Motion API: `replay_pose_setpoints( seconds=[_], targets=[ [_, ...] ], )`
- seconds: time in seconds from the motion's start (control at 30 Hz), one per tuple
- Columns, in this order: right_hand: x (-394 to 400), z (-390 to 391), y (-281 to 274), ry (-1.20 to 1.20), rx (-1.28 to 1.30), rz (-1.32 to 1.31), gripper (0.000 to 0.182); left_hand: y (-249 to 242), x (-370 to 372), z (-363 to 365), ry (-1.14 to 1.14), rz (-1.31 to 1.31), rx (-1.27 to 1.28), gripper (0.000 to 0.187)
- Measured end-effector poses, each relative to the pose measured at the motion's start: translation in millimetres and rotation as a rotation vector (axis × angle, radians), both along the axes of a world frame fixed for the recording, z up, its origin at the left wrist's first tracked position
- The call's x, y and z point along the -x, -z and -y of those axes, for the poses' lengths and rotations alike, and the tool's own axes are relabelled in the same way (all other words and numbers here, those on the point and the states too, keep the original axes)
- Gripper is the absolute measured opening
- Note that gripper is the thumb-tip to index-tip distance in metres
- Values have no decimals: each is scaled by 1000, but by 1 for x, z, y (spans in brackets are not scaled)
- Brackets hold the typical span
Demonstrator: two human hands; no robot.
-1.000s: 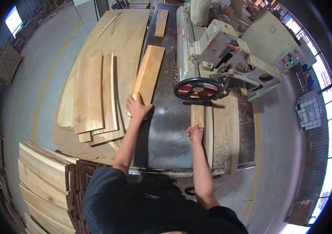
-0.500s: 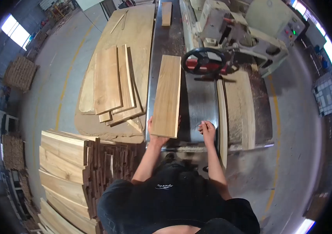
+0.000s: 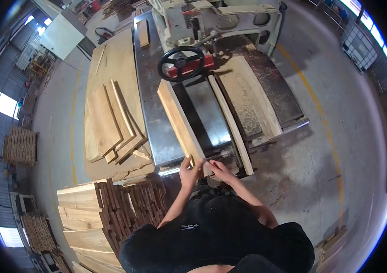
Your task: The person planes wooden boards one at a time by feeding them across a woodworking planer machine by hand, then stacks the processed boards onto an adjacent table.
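A long wooden board (image 3: 180, 122) is tipped up on its edge over the steel machine table (image 3: 159, 144), its far end near the black handwheel (image 3: 180, 63). My left hand (image 3: 190, 174) grips the board's near end from the left, thumb and fingers around it. Against the right side of that same end, my right hand (image 3: 219, 170) is closed in a pinch. A small dark-red spot shows at its fingers, too small to name. A narrow wooden strip (image 3: 230, 125) runs along the table to the right of both hands.
Several boards (image 3: 107, 118) lie on a plywood sheet (image 3: 119, 61) at the left. A tall board stack (image 3: 82, 214) stands at my near left. Beyond the handwheel is a large machine (image 3: 225, 22); sawdust (image 3: 243, 95) covers the surface right of the strip. A short wood piece (image 3: 144, 32) lies farther up the table.
The board has turned from lying face up to standing on edge, angled the other way. My right hand has come over to its near end. The view has swung to the right.
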State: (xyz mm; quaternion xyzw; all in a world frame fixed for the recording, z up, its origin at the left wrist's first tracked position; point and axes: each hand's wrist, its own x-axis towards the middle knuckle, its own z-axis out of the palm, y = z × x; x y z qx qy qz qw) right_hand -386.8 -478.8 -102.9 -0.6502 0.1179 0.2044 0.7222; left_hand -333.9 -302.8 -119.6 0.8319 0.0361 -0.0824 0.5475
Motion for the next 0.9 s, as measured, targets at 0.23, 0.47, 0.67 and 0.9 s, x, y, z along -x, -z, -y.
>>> replay_pose_setpoints(
  seconds=[0.23, 0.47, 0.67, 0.9],
  targets=[
    [38, 33, 43, 157, -260, -231, 35, -3, 26, 18, 394, 327, -389, 79],
    [68, 33, 78, 514, -645, -414, 29, -17, 22, 26, 702, 278, -646, 88],
    [51, 32, 69, 530, -778, -430, 30, -7, -12, 44, 765, 270, -487, 88],
    [5, 31, 44, 428, -322, -346, 43, -2, -59, 52, 727, 289, -483, 84]
  ],
)
